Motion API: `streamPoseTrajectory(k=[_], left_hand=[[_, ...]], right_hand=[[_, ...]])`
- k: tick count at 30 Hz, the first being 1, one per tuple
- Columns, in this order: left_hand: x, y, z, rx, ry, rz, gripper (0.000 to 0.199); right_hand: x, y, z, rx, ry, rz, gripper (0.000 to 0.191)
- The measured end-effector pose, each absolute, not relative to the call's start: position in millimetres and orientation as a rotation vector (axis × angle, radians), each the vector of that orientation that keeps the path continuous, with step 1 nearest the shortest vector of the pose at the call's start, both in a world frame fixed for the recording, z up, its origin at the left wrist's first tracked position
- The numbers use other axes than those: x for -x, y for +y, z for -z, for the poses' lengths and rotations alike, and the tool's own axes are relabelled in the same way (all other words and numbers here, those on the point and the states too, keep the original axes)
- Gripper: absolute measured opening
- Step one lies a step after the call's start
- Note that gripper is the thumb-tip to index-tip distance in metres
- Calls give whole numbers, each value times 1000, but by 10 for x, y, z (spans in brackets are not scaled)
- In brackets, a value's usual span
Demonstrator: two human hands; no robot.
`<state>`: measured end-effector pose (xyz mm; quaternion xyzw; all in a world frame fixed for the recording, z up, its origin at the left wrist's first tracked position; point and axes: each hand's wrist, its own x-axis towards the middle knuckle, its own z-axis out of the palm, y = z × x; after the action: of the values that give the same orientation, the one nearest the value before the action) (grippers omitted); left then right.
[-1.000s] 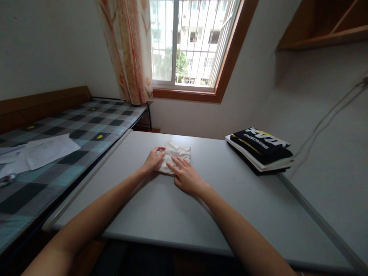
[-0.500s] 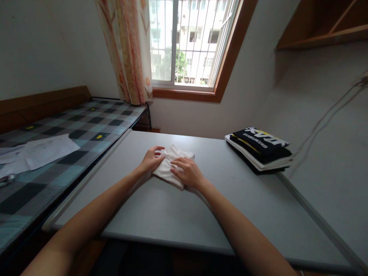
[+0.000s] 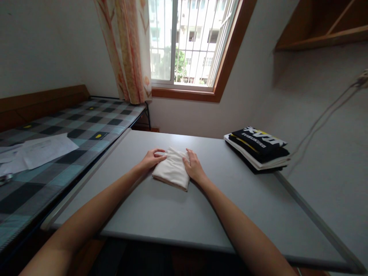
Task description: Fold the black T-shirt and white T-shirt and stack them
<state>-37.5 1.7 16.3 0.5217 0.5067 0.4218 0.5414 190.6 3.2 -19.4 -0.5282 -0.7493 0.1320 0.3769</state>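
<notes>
A folded white cloth (image 3: 172,170) lies on the light grey table (image 3: 161,214), its layered edge facing me. My left hand (image 3: 152,158) is at the cloth's upper left edge, fingers apart and curved, the thumb touching the fabric. On the other side, my right hand (image 3: 194,165) rests along the cloth's right edge with its fingers stretched out and the thumb on top. Neither hand is closed round the cloth.
A stack of folded black and white clothes (image 3: 258,147) sits at the table's back right. Left of the table is a bed with a checked cover (image 3: 86,149) and papers (image 3: 43,151). A shelf (image 3: 324,40) juts out at the upper right.
My right hand has moved off the top of the cloth to its right edge, uncovering the surface. The cloth looks flatter and squarer. My left hand has barely shifted.
</notes>
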Motion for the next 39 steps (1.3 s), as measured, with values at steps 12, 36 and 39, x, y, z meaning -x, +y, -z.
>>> streamPoseTrajectory(k=[12, 36, 39], left_hand=[[201, -100, -159, -2513, 1266, -855, 47], [521, 138, -91, -2280, 1732, -931, 28], [618, 249, -20, -2177, 1715, -1004, 31]], right_hand=[[-1746, -276, -138, 1290, -2192, -23, 59], [-1620, 7, -785, 1599, -2752, -241, 47], [-1662, 167, -722, 1582, -2705, -451, 51]])
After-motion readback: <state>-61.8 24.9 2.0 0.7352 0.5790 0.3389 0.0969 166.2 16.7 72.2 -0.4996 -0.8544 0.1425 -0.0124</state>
